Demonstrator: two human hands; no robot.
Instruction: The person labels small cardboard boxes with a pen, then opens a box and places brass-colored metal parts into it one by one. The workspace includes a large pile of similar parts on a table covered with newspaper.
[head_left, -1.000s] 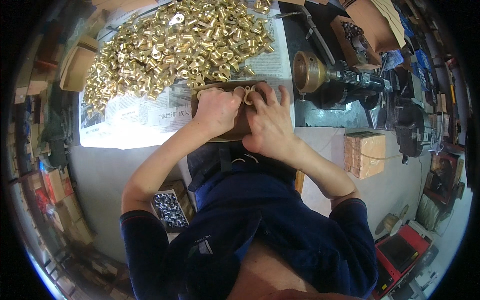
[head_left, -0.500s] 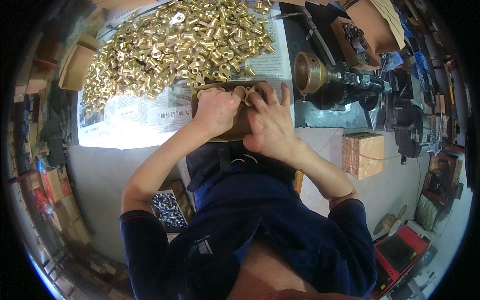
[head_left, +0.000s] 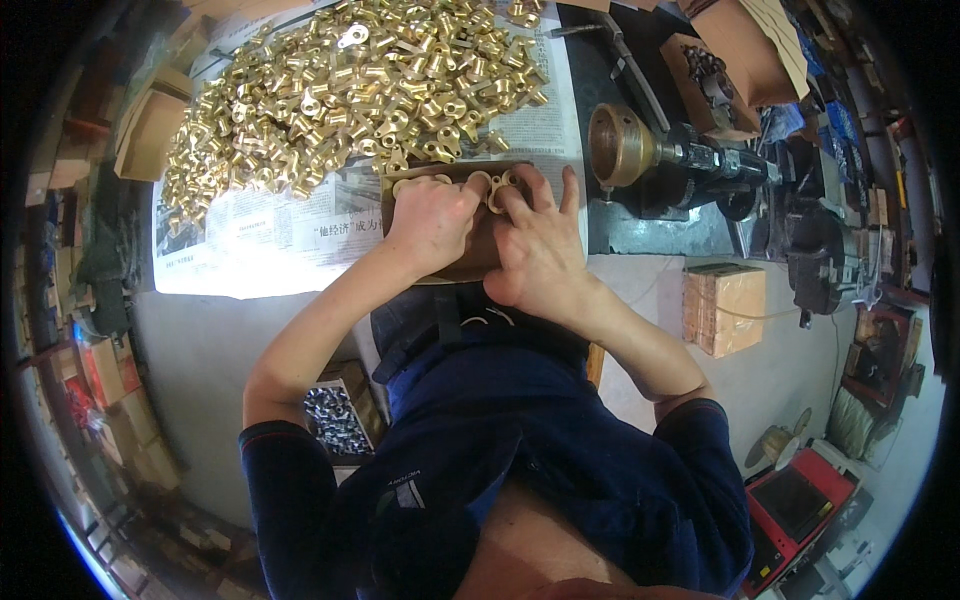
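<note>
A shallow cardboard box [head_left: 470,268] sits at the table's near edge, under both my hands. Inside its far end several brass fittings with flanges stand in a row, partly covered. My left hand [head_left: 432,222] reaches in with curled fingers, its fingertip pressed against a brass fitting [head_left: 497,190]. On that fitting's other side, my right hand [head_left: 543,240] has its fingers bent round it, the little finger sticking up. Whether the left fingers also hold another part underneath is hidden. Just beyond the box spreads a big pile of loose brass fittings [head_left: 370,90].
Newspaper [head_left: 270,255] covers the table under the pile. To the right stand a machine with a round brass-coloured cup [head_left: 617,145] and a vise [head_left: 825,255]. An open carton [head_left: 155,130] lies at left. Below are a wrapped box [head_left: 725,310] and a tray of silvery parts [head_left: 338,420].
Hardly anything differs. Both hands stay at the far end of the box around the brass fitting, with only a very slight shift of the fingers.
</note>
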